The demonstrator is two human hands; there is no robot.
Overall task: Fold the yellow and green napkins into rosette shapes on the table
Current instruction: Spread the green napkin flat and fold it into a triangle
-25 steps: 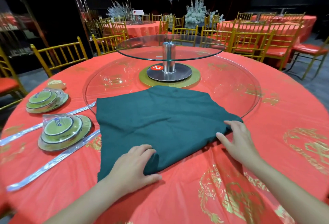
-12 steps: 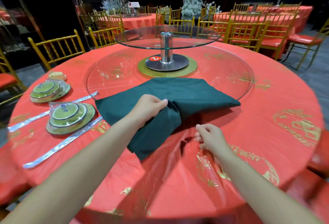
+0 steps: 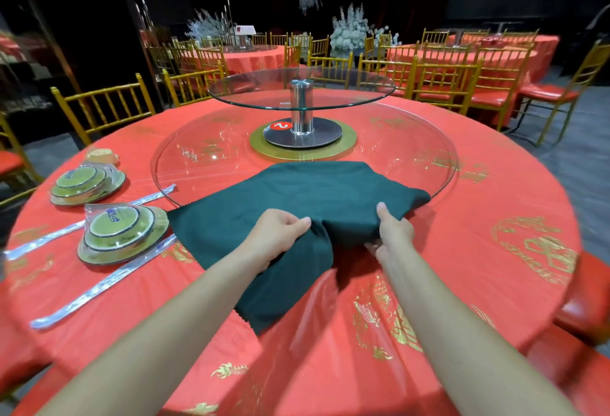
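Hands both engaged, close together but not touching. On the near-left, the left hand (image 3: 275, 234) lies on top of the green napkin (image 3: 317, 191), fingers curled and bunching a ridge of fabric near its middle. Opposite it, the right hand (image 3: 394, 234) grips the napkin's near-right edge: thumb (image 3: 383, 212) pressed on top, fingers tucked underneath, edge lifted slightly. A raised fold runs between the two hands. Napkin is spread on the round table (image 3: 495, 277), which has a red, gold-printed cloth. Far part of the napkin overlaps the rim of the large glass turntable (image 3: 204, 164); near corner lies flat on the cloth, pointing toward the table edge. Above the turntable a smaller glass disc (image 3: 346, 92) sits on a metal post (image 3: 301, 108), with a round red tag (image 3: 280, 125) at the post's base. Left of the napkin: two plastic-wrapped dish sets (image 3: 122, 230), one nearer and one farther, and long silvery packets (image 3: 99, 287) beside them, one ending just beside the napkin's left corner. Gold chairs (image 3: 102, 102) ring the table; more red-clothed tables stand behind.
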